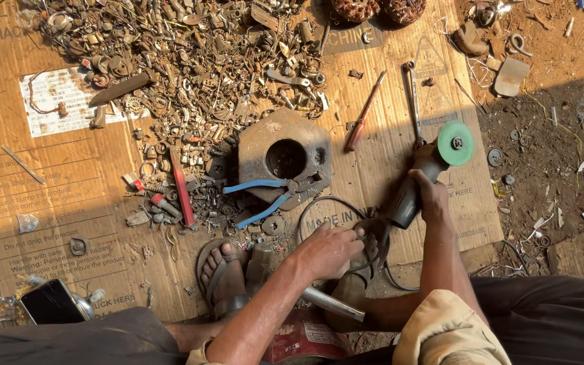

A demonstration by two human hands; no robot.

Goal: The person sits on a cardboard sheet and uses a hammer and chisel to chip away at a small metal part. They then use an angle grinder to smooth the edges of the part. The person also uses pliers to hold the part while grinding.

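My right hand grips the heavy, rigid angle grinder by its body, left hand fingers closed around its stiff cable.

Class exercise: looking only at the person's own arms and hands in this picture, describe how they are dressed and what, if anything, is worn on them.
Both forearms are bare. Tan, khaki-coloured sleeves are rolled or pushed up near the elbows, clearest on the right sleeve. The left hand and right hand wear no gloves, and no watch, ring or bracelet is visible.
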